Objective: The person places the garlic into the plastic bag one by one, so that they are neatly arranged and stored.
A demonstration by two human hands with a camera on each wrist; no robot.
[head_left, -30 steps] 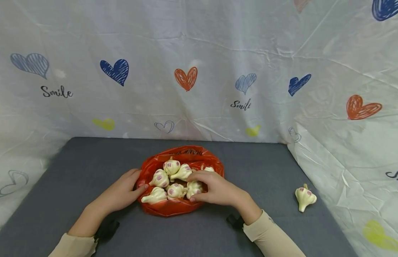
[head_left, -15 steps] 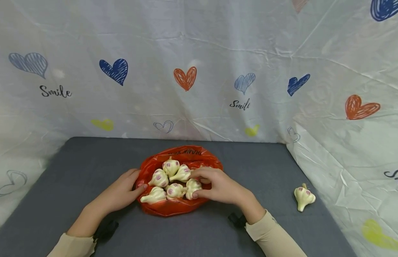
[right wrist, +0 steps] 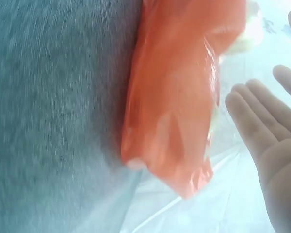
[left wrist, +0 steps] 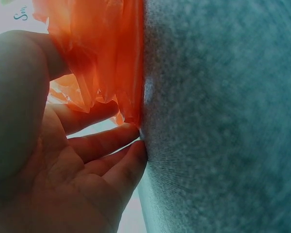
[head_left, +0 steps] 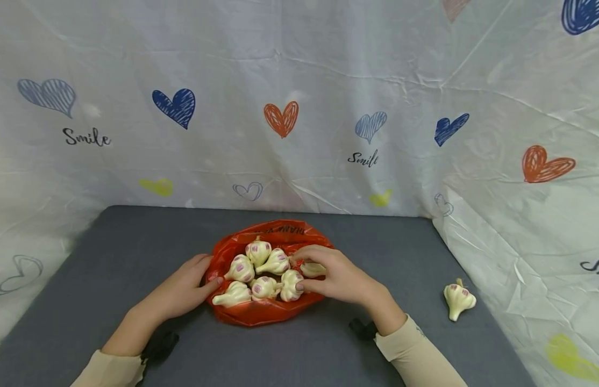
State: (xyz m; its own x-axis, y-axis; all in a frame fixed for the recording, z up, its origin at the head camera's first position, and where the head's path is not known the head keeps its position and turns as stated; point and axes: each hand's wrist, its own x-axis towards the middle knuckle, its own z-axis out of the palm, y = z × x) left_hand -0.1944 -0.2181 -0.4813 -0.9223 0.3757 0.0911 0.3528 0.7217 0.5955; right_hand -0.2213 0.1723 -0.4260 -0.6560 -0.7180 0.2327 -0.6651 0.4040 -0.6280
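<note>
A red plastic bag [head_left: 253, 316] with its mouth spread wide holds several garlic bulbs [head_left: 239, 267], white with purple marks. My left hand [head_left: 185, 287] grips the bag's left rim, thumb over the edge and fingers outside; the left wrist view shows the thin plastic [left wrist: 94, 43] between them. Over the bag's right side is my right hand [head_left: 343, 274], its thumb and fingers spread apart above a garlic bulb [head_left: 311, 269] it partly hides. Another bulb [head_left: 291, 285] lies by the thumb tip. In the right wrist view the fingers [right wrist: 254, 116] look straight and hold nothing.
One loose garlic bulb [head_left: 459, 300] lies on the grey table [head_left: 386, 242] at the right. A white sheet [head_left: 319, 80] printed with hearts hangs behind the table and along its right side.
My right hand has shifted a little to the right and back over the bag, uncovering the bulb by its thumb. The left hand keeps its place on the rim.
</note>
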